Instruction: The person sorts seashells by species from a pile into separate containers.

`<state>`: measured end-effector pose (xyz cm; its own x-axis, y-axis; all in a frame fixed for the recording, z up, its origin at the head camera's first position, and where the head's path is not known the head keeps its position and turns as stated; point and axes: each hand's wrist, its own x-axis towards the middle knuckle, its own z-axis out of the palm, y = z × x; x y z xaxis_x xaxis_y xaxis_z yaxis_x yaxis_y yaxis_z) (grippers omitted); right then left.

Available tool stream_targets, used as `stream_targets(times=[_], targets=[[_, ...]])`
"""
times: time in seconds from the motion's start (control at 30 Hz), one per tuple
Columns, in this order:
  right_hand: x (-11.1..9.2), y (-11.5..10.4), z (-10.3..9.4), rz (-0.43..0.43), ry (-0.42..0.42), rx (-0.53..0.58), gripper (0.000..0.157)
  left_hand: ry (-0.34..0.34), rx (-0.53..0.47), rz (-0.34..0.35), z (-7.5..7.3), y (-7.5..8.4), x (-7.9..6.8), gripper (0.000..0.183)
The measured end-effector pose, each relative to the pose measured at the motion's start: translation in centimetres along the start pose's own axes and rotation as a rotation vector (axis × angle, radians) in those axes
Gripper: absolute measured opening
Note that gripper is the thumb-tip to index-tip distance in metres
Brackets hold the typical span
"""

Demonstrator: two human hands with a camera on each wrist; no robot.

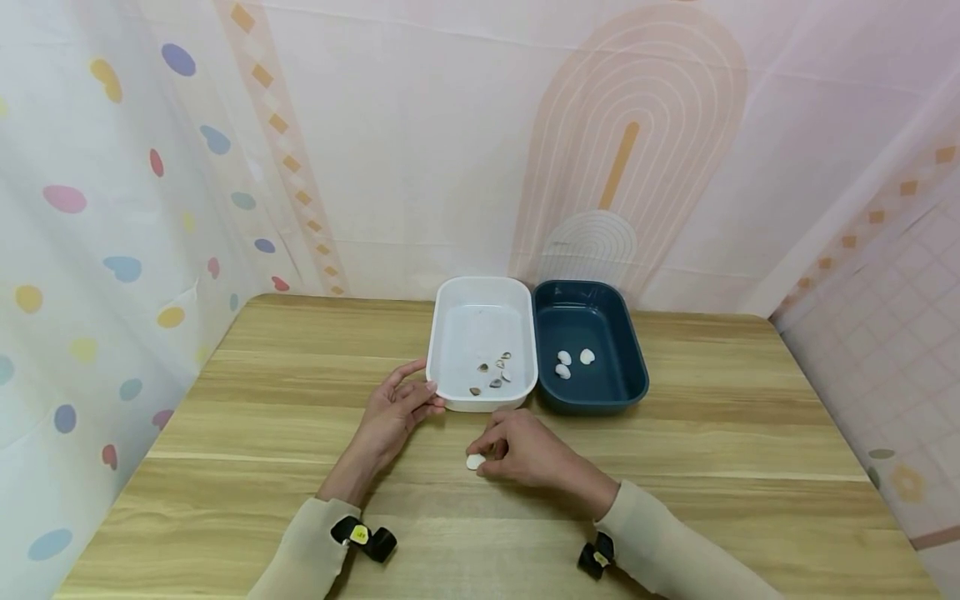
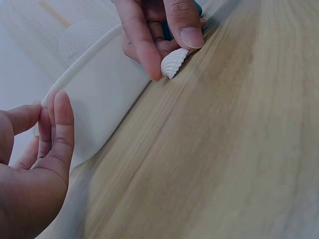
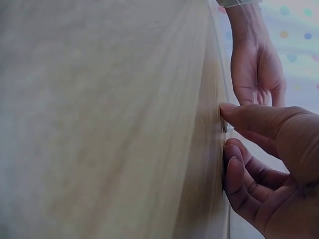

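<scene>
A white ribbed seashell [image 2: 174, 62] lies at the table surface in front of the white tray [image 1: 465, 333]. My right hand [image 1: 528, 450] pinches this shell between thumb and fingertips; in the right wrist view the fingers mostly hide it. At the tray's near left corner, my left hand [image 1: 396, 410] grips the rim, thumb at the edge and fingers along the outer wall. Several small brownish and grey shells [image 1: 496, 383] lie in the near part of the white tray. Three white shells [image 1: 587, 357] sit inside the dark blue tray [image 1: 596, 321].
Both trays stand side by side at the back of the wooden table [image 1: 322, 350], the blue one on the right. Behind the table hangs a patterned curtain [image 1: 420, 150], which also covers the left side. Each wrist wears a black strap with a small camera.
</scene>
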<state>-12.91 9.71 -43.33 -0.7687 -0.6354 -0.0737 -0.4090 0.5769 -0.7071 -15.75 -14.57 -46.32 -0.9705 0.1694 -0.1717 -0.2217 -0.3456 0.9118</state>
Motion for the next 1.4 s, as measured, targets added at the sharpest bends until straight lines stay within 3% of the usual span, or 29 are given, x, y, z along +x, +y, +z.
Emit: stream_targets(times=[0.3, 0.7, 1.13, 1.4], targets=[[0.1, -0.1, -0.1, -0.019, -0.011, -0.039, 0.015, -0.003, -0.006, -0.003, 0.1, 0.2, -0.1, 0.059], [-0.9, -0.6, -1.5, 0.007, -0.042, 0.053, 0.018, 0.013, -0.006, -0.004, 0.1, 0.2, -0.3, 0.057], [-2.5, -1.4, -4.7, -0.049, 0.073, -0.024, 0.018, 0.006, -0.003, -0.015, 0.3, 0.2, -0.3, 0.059], [-3.2, -1.3, -7.1, -0.039, 0.134, -0.055, 0.018, 0.01, 0.003, -0.02, 0.3, 0.3, -0.3, 0.058]])
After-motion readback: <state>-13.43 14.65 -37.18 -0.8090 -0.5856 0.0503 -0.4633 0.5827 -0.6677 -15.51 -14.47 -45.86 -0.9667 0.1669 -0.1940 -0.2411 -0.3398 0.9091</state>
